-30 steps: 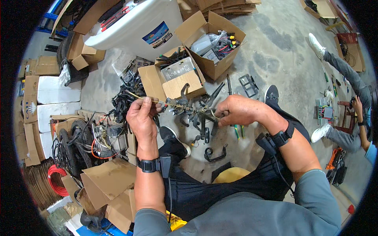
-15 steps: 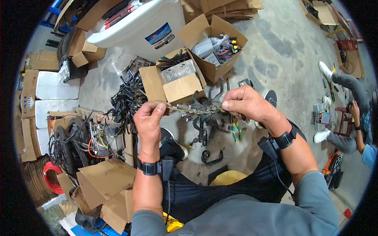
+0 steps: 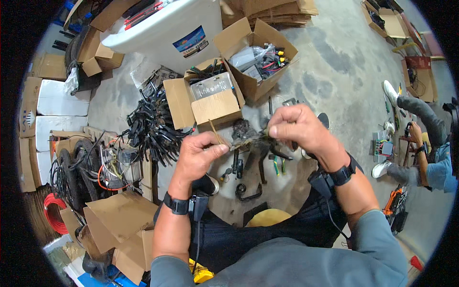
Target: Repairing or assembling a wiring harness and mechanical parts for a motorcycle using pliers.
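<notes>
My left hand [image 3: 203,154] is closed in a pinch on a thin tan strand [image 3: 215,130], like twine or stiff wire, whose free end sticks up past the fingers. Close by on the right, my right hand [image 3: 297,128] pinches the other side of a blurred cluster of dark parts [image 3: 258,145] hanging between the hands. Several curved black arms dangle from that cluster; their exact kind is smeared. On the floor beneath lie pliers [image 3: 277,165] with green-and-yellow handles and a curved black part [image 3: 248,192].
A heap of black levers [image 3: 150,124] lies left of an open cardboard box [image 3: 217,108]. Behind stands another box [image 3: 256,57] of bagged parts and cables, near a large white tub [image 3: 162,36]. Wheels and a motor unit [image 3: 126,165] sit left. Another person [image 3: 425,138] works at far right.
My left hand has moved right, toward my right hand. The tan strand, stretched between the hands before, now points up from my left fingers, and the dark cluster has swung and turned.
</notes>
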Tool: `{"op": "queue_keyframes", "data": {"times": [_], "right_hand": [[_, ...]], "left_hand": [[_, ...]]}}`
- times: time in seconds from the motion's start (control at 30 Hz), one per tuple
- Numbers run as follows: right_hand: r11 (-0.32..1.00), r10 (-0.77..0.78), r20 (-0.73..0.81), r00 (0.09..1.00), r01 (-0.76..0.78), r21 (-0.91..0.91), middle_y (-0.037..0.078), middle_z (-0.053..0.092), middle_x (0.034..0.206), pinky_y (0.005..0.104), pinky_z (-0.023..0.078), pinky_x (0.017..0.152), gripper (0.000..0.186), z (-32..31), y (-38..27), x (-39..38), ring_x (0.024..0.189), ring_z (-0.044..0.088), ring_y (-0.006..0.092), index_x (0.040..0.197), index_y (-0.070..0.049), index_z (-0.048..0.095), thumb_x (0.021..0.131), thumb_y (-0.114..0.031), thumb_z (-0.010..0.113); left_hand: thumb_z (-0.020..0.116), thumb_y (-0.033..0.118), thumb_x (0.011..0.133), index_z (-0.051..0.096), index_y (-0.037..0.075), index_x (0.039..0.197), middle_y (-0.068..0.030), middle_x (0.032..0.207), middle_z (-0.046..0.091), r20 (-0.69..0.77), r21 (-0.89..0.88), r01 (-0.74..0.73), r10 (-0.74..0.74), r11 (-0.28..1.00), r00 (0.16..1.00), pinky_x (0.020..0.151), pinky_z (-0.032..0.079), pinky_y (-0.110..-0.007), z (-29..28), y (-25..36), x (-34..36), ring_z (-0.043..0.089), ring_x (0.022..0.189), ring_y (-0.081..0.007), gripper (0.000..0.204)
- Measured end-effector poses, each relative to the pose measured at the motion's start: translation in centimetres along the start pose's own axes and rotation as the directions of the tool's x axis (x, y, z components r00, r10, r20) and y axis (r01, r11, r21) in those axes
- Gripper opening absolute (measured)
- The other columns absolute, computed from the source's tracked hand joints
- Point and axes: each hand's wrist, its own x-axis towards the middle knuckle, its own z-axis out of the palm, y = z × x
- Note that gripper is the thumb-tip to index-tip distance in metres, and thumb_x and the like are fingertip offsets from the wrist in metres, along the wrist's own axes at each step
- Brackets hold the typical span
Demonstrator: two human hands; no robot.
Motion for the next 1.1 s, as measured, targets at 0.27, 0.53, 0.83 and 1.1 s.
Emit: {"op": "queue_keyframes", "data": {"times": [0.27, 0.53, 0.83, 1.1], "right_hand": [[0.996, -0.083, 0.005, 0.997, 0.083, 0.038, -0.003, 0.059, 0.066, 0.0228, 0.039, 0.053, 0.018, -0.1, 0.3, -1.3, 0.059, 0.05, 0.0044, 0.085, -0.003, 0.067, 0.087, -0.02, 0.068], [0.979, -0.148, -0.044, 0.988, 0.152, 0.137, -0.002, 0.058, 0.067, 0.0217, 0.04, 0.053, 0.016, -0.4, -0.1, -1.6, 0.059, 0.051, 0.0052, 0.086, -0.004, 0.066, 0.088, -0.019, 0.068], [0.947, -0.191, -0.012, 0.982, 0.187, 0.26, -0.002, 0.058, 0.067, 0.0216, 0.037, 0.05, 0.017, -0.8, 0.0, -1.0, 0.056, 0.049, 0.0049, 0.085, -0.004, 0.065, 0.087, -0.02, 0.068], [0.929, -0.179, -0.032, 0.983, 0.179, 0.325, -0.002, 0.056, 0.066, 0.0204, 0.036, 0.049, 0.019, -0.3, 0.8, 0.3, 0.054, 0.048, 0.0046, 0.087, -0.004, 0.065, 0.088, -0.022, 0.069]], "left_hand": [[0.07, 0.007, 0.083, 0.069, -0.001, 0.083, -0.002, 0.076, 0.067, -0.182, 0.08, 0.158, -0.142, 0.984, 0.973, 0.063, 0.046, -0.024, 0.3, -1.8, 1.4, 0.057, 0.069, -0.0071, 0.008], [0.07, 0.008, 0.083, 0.069, -0.002, 0.085, -0.0024, 0.076, 0.067, -0.267, 0.079, 0.137, -0.111, 0.987, 0.957, 0.064, 0.047, -0.024, 1.6, -3.7, 2.0, 0.058, 0.07, -0.0076, 0.01], [0.064, 0.008, 0.091, 0.064, -0.001, 0.093, -0.0116, 0.098, 0.07, -0.237, -0.174, -0.113, 0.07, 0.978, 0.969, 0.081, 0.049, -0.028, 3.4, -1.6, 2.0, 0.062, 0.088, -0.0131, 0.009], [0.058, 0.011, 0.095, 0.058, 0.0, 0.091, -0.0069, 0.069, 0.058, -0.208, -0.285, -0.212, 0.156, 0.935, 0.966, 0.075, 0.052, -0.036, 4.6, -0.1, 1.8, 0.057, 0.065, -0.016, 0.011]]}}
